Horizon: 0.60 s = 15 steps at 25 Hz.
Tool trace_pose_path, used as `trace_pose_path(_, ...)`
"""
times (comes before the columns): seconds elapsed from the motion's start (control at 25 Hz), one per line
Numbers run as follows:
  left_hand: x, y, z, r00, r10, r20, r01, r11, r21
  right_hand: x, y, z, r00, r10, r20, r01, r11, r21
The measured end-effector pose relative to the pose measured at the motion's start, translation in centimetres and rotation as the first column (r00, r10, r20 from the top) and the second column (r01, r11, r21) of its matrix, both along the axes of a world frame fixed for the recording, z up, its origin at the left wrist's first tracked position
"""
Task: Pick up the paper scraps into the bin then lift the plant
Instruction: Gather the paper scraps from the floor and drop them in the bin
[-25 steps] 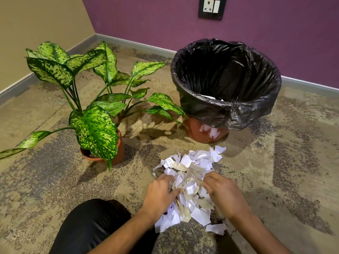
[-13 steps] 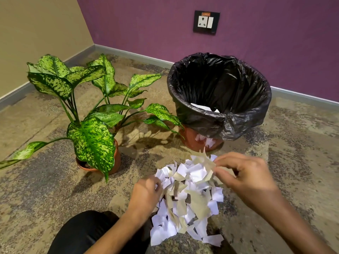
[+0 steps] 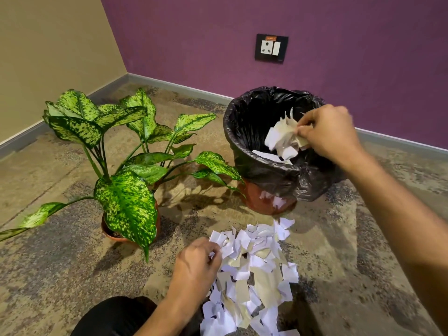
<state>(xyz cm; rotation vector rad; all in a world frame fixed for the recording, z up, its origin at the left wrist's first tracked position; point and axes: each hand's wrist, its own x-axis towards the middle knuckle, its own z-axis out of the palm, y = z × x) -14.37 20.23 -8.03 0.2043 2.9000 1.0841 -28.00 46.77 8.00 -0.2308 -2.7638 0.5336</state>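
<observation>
A pile of white and beige paper scraps (image 3: 257, 270) lies on the floor in front of me. My right hand (image 3: 329, 132) hovers over the mouth of the bin (image 3: 244, 132), shut on a bunch of scraps (image 3: 283, 139). The bin is terracotta-coloured and lined with a black bag; some paper lies inside it. My left hand (image 3: 196, 265) rests at the pile's left edge, fingers curled on scraps there. The plant (image 3: 126, 151), with spotted green leaves, stands in a terracotta pot (image 3: 109, 234) left of the bin.
A purple wall with a socket plate (image 3: 271, 48) runs behind the bin, and a beige wall stands to the left. The floor is mottled brown carpet. My knee in black cloth (image 3: 116, 316) sits at the bottom edge, left of the pile.
My right hand has lifted a bunch of scraps off the pile and carried it up over the bin's mouth. My left hand has stayed at the pile's left edge.
</observation>
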Motion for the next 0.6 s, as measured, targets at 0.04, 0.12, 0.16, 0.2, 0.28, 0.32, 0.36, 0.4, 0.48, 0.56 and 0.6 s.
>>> trace_pose_path(0.04,-0.1,-0.1,0.1,1.0,0.002,-0.001,-0.002,1.0,0.01,-0.7,0.1,-0.6,0.999,-0.001,0.053,-0.001,1.0,0.029)
trace_pose_path(0.12,-0.3,-0.1,0.3,1.0,0.002,-0.01,-0.001,0.999,0.033,-1.4,0.3,-1.5,0.992,0.01,0.124,-0.019,0.997,0.073)
trace_pose_path(0.16,-0.4,-0.1,0.4,1.0,0.007,-0.021,-0.005,0.999,0.049,-1.5,0.3,-1.7,0.988,0.022,0.151,-0.035,0.996,0.085)
trace_pose_path(0.2,-0.5,0.0,0.7,0.999,0.013,-0.04,-0.01,0.997,0.074,-1.5,0.3,-1.9,0.985,0.037,0.168,-0.053,0.994,0.094)
trace_pose_path(0.28,-0.6,0.3,1.6,0.995,0.02,-0.096,-0.008,0.991,0.131,-1.3,0.3,-2.1,0.983,0.06,0.171,-0.078,0.992,0.102)
trace_pose_path(0.32,-0.7,0.6,2.3,0.991,0.023,-0.13,-0.001,0.986,0.165,-1.1,0.3,-2.2,0.986,0.068,0.15,-0.084,0.991,0.1)
trace_pose_path(0.36,-0.8,1.0,3.2,0.986,0.025,-0.162,0.008,0.979,0.203,-0.8,0.3,-2.2,0.991,0.074,0.111,-0.085,0.992,0.095)
trace_pose_path(0.4,-1.0,1.4,4.4,0.981,0.026,-0.194,0.022,0.97,0.241,-0.5,0.4,-2.0,0.995,0.077,0.06,-0.082,0.993,0.08)
trace_pose_path(0.48,-1.8,2.7,6.9,0.955,0.019,-0.297,0.069,0.958,0.28,0.5,0.4,-1.6,0.996,0.068,-0.059,-0.066,0.997,0.032)
trace_pose_path(0.56,-3.5,4.4,9.9,0.906,0.026,-0.422,0.098,0.958,0.27,2.1,0.2,-1.0,0.983,0.049,-0.179,-0.058,0.997,-0.043)
trace_pose_path(0.6,-4.6,5.4,11.2,0.88,0.041,-0.473,0.098,0.959,0.267,3.2,0.0,-0.9,0.97,0.035,-0.24,-0.059,0.994,-0.095)
